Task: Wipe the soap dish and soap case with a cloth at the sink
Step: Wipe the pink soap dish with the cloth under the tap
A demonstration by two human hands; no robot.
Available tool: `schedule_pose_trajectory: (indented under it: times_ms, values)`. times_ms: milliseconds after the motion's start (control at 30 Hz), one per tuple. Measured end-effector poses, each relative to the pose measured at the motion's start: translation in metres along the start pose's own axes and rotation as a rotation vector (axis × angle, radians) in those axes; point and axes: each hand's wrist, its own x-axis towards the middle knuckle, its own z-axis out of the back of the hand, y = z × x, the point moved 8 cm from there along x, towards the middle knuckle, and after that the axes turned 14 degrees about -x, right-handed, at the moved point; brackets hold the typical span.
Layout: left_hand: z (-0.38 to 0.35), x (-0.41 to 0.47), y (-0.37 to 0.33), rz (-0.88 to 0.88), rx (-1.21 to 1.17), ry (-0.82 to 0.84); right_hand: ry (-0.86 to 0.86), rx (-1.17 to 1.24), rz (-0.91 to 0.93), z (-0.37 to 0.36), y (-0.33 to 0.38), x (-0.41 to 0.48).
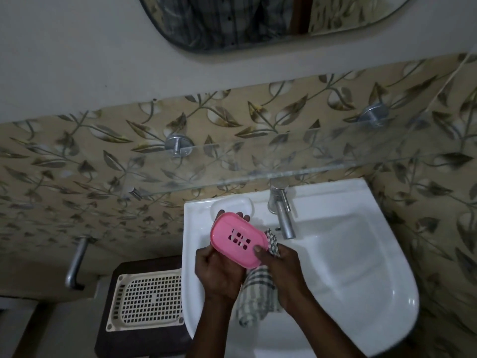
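Note:
A pink soap case [238, 240] with drain slots in its middle is held over the left part of the white sink [361, 254]. My left hand [219, 270] cups it from below, fingertips showing past its far edge. My right hand [281, 270] holds a checked cloth [255, 293] against the case's right end, thumb on the pink face. The cloth hangs down between my wrists. A moulded soap dish recess [232, 204] lies on the sink's back left corner, behind the case.
A steel tap [282, 213] stands at the sink's back, close to my right hand. A glass shelf [258, 161] on metal brackets juts out above. A cream perforated tray [147, 299] rests on a dark stand left of the sink. A metal bar [76, 262] projects from the wall.

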Motion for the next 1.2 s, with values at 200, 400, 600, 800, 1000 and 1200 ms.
schedule_pose_trajectory:
  times_ms: [200,400,600,800,1000,1200]
  values:
    - [0.011,-0.013,-0.011,0.513,0.103,-0.088,0.362,-0.187,0.156,0.020,0.032,0.014]
    - [-0.001,-0.034,0.008,0.869,0.335,-0.117,0.171,-0.583,0.417,0.022,0.056,0.020]
    - [0.020,-0.022,0.011,0.665,0.340,-0.209,-0.326,-0.808,0.860,0.016,0.062,-0.031]
    - [0.035,-0.020,0.015,0.598,0.444,-0.297,0.159,-0.933,0.887,-0.035,0.039,-0.045]
    - [0.032,-0.029,0.018,0.597,0.443,-0.163,-0.170,-1.031,0.940,0.009,0.051,-0.019]
    - [0.033,-0.024,0.020,0.299,0.640,-0.199,-0.196,-0.770,-0.114,0.013,-0.008,-0.009]
